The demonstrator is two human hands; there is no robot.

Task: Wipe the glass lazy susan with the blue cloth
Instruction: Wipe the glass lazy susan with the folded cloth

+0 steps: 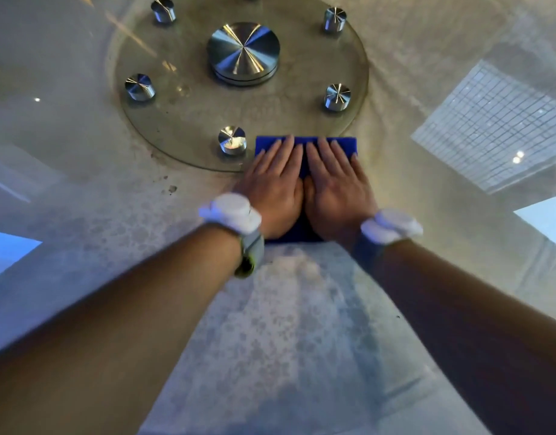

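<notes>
Both hands, left hand (272, 186) and right hand (337, 186), press flat on the blue cloth (304, 144), grasping nothing; keep even pressure, sweeping far across the glass lazy susan (182, 120).

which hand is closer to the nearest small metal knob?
Left. The left hand lies just right of the knob; the right hand lies farther right on the blue cloth.

The cloth (304, 142) under the fingers is deep blue. Beyond the fingertips, the clear glass lazy susan (188, 120) carries silver metal knobs (232, 139) with radial sheen. Both wrist devices (231, 211) are white.
</notes>
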